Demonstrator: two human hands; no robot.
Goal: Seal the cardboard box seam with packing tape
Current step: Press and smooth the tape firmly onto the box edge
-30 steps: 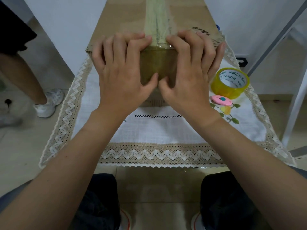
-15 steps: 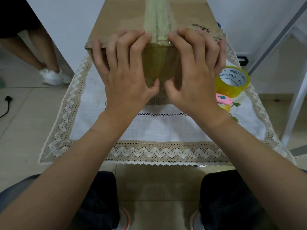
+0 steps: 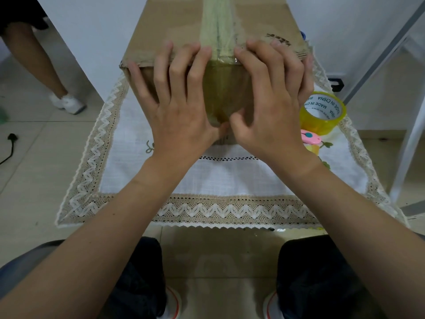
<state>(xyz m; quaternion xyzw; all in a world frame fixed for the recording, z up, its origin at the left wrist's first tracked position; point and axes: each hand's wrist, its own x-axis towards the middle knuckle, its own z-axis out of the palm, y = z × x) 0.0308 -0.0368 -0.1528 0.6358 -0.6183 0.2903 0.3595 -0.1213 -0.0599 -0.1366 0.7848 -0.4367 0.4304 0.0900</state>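
both the left hand (image 3: 181,109) and the right hand (image 3: 273,109) lie flat on the near face of the box (image 3: 165,26), in the upper middle of the frame on the cloth-covered bench (image 3: 230,178). each grip is spread wide, fingers pressing, holding nothing, beside the tape (image 3: 224,88) folded over the top edge. i judge the cardboard light and stiff but easy to dent; the tape is thin, so press from its middle outward.
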